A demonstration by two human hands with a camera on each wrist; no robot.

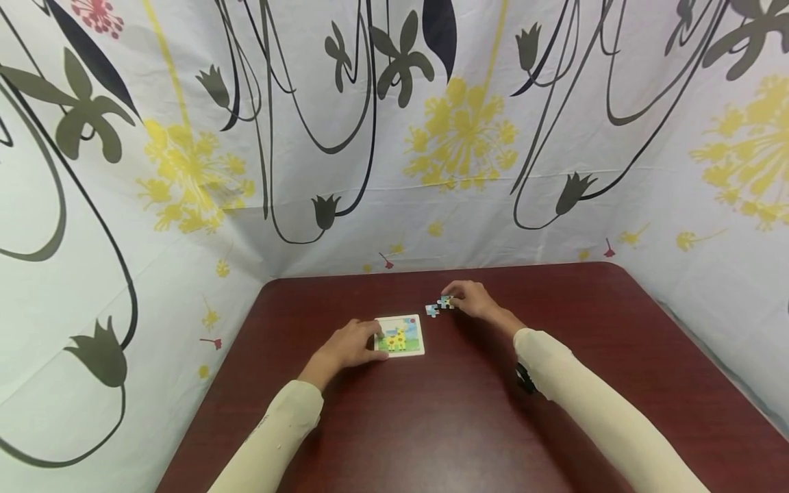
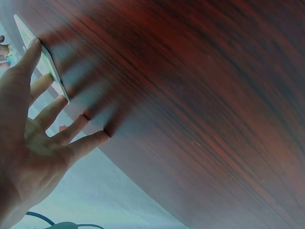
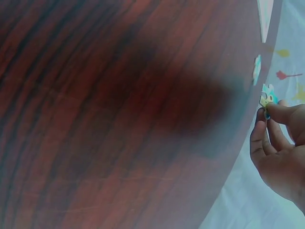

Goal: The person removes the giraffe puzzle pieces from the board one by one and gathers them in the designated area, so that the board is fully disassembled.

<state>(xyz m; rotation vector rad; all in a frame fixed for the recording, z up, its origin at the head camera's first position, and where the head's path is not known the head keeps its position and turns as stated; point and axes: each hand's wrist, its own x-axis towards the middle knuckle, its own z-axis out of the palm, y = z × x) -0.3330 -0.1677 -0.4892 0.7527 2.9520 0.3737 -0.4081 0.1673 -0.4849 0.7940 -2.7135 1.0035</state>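
Observation:
A small puzzle board point(image 1: 411, 337) with a pale rim and a yellow giraffe picture lies on the table. My left hand point(image 1: 351, 342) rests at its left side, thumb and fingertips touching the edge; the left wrist view shows this hand point(image 2: 45, 138) with fingers spread and fairly straight. To the right of the board, my right hand point(image 1: 473, 299) pinches a puzzle piece point(image 1: 445, 301). Blue and yellow show on that puzzle piece point(image 3: 267, 98) in the right wrist view, between thumb and fingers. Another blue-and-white piece point(image 1: 432, 311) lies between the board and the right hand.
The dark red-brown wooden table point(image 1: 444, 424) has rounded far corners. Behind and beside it hangs a white cloth point(image 1: 394, 171) printed with flowers and stems. A dark band point(image 1: 525, 378) shows under the right sleeve.

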